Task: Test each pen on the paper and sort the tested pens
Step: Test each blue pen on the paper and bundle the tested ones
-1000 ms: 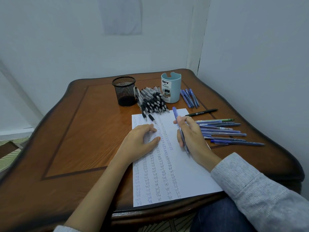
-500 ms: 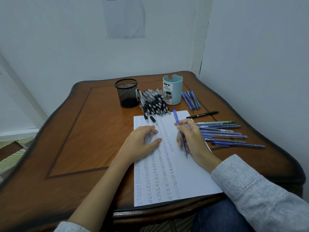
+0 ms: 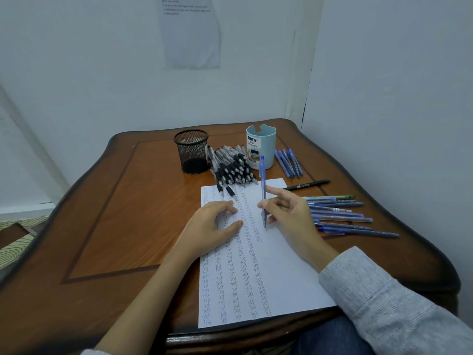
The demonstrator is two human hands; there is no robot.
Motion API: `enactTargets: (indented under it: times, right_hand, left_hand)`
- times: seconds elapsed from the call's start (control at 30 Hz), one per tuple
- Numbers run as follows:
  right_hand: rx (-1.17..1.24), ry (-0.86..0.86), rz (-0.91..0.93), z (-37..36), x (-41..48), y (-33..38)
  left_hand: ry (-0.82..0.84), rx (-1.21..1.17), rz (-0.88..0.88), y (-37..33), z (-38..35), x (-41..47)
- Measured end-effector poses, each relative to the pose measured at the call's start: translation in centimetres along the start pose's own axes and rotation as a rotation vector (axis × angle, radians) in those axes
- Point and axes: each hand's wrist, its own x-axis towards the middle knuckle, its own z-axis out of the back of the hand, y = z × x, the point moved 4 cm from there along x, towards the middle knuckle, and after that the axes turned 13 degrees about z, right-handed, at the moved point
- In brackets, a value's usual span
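Blue pen point(image 3: 262, 185) pinched upright in right hand point(image 3: 289, 213); left hand point(image 3: 210, 224) lies flat on paper point(image 3: 294, 278)

Materials: the counter point(image 3: 128, 213) is glossy varnished wood; the paper point(image 3: 294, 278) matt white; the mesh cup point(image 3: 191, 155) black metal wire; the blue cup point(image 3: 267, 147) smooth plastic; the pen point(image 3: 262, 175) smooth blue plastic; the sleeve point(image 3: 384, 303) grey ribbed knit cloth.

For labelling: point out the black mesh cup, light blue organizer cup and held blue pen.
black mesh cup point(image 3: 192, 152), head view, front wall
light blue organizer cup point(image 3: 268, 149), head view, bare side wall
blue pen point(image 3: 262, 180), head view, upper barrel
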Motion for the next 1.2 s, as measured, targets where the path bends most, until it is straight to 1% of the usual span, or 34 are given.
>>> enactTargets:
  times: [0.17,0.33,0.4,0.53,0.83,0.93,1.07,1.2]
  right_hand:
    - [-0.107,-0.128,0.088,2.6,2.5,2.4]
    - [-0.294,-0.28,-0.012,6.4,6.9,2.8]
    - [-0.353,-0.305,-0.056,7.4,8.9,2.4]
    - [-0.489,-0.269,-0.132,8.2,12.4,1.0]
    - [-0.63,-0.268,-0.214,7.8,16.3,-1.8]
    - [-0.658,-0.253,-0.205,7.7,16.7,-2.3]
    - [-0.708,-0.177,-0.171,7.6,16.5,-2.4]
    - [-0.695,-0.183,-0.13,8.5,16.1,-1.4]
  left_hand:
    - [0.016,-0.035,0.002,0.2,-0.1,0.2]
    - [0.025,-0.055,0.019,0.5,-0.2,0.5]
    - [0.025,-0.06,0.018,0.5,-0.2,0.5]
    - [0.029,-0.062,0.027,0.6,-0.2,0.6]
    - [0.028,-0.097,0.022,0.9,-0.2,0.6]
    - [0.031,-0.103,0.019,0.9,-0.1,0.7]
    - [0.024,-0.109,0.013,0.8,-0.1,0.8]
    - [0.02,-0.102,0.013,0.8,-0.1,0.8]
